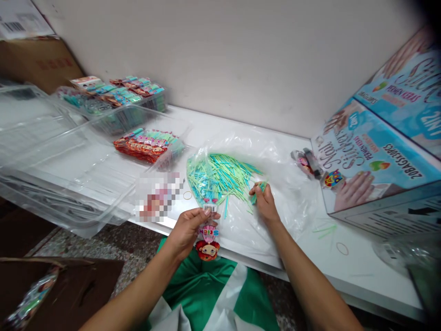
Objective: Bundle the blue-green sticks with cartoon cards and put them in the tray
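Observation:
My left hand (189,227) pinches a small clear packet (208,250) printed with a red-haired cartoon character, which hangs head down over the table's front edge. The packet's upper end reaches the near side of a pile of thin green and blue candy sticks (227,172). At the right edge of that pile, my right hand (267,204) is closed on a few green sticks (263,185), whose ends show between the fingers. Beneath the pile spreads a crumpled clear plastic bag (296,202).
Left of the pile, a clear plastic tray (103,202) holds a stack of packets (148,146). Behind it stands another filled tray (155,101). Printed cartons (382,161) stand at the right. A rubber band (342,248) and loose sticks (325,230) lie near the front edge.

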Motion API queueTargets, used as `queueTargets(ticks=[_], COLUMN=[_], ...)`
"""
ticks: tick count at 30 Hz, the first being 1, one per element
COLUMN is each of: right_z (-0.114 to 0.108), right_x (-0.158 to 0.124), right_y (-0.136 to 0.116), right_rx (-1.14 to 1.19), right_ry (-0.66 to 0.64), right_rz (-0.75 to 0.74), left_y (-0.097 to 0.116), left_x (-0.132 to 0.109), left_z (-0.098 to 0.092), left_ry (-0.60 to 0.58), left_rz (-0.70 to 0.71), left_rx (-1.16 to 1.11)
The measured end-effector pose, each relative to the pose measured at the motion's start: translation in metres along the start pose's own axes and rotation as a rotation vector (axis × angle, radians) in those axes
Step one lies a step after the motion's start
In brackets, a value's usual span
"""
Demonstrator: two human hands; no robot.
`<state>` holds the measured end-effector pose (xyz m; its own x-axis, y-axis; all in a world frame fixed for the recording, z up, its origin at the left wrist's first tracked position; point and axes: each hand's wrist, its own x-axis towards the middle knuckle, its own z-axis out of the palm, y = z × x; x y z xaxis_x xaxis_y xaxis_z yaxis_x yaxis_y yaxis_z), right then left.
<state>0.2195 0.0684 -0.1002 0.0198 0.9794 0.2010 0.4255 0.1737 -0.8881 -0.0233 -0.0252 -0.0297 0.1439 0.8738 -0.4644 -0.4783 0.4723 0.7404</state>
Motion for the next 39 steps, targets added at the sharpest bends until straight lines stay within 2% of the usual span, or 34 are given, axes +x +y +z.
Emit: queueTargets(ticks=[5, 10, 17, 28, 31, 34, 39], right_z=[-0.001, 0.0, -0.001, -0.004, -0.007, -0.014, -0.02], right_x=[-0.008, -0.009, -0.012, -0.016, -0.018, -0.02, -0.026], right_y=[-0.001, -0.01, -0.01, -0.013, -0.025, -0.049, -0.1], right_rx=[-0.01, -0.096, -0.132, -0.228, -0.258, -0.258, -0.298], right_ry=[-0.041, -0.171, -0.099, -0.206, -0.204, -0.23, -0.502], right_rz=[0.052, 0.038, 0.02, 0.038, 0.043, -0.001, -0.095], left_y=[0.003, 0.003, 0.001, -0.002, -0.005, -0.007, -0.006], left_x=[-0.002, -0.002, -0.002, -0.001, 0.002, 0.004, 0.007], left_z=[0.004, 0.008, 0.006, 0.007, 0.005, 0.004, 0.006], left_ry=[0.008, -0.004, -0.03, -0.059, -0.097, -0.124, -0.057], left_rz=[0.001, -0.006, 0.036, 0.068, 0.098, 0.1, 0.091], left_rx=[-0.002, -0.002, 0.016, 0.007, 0.026, 0.084, 0.125])
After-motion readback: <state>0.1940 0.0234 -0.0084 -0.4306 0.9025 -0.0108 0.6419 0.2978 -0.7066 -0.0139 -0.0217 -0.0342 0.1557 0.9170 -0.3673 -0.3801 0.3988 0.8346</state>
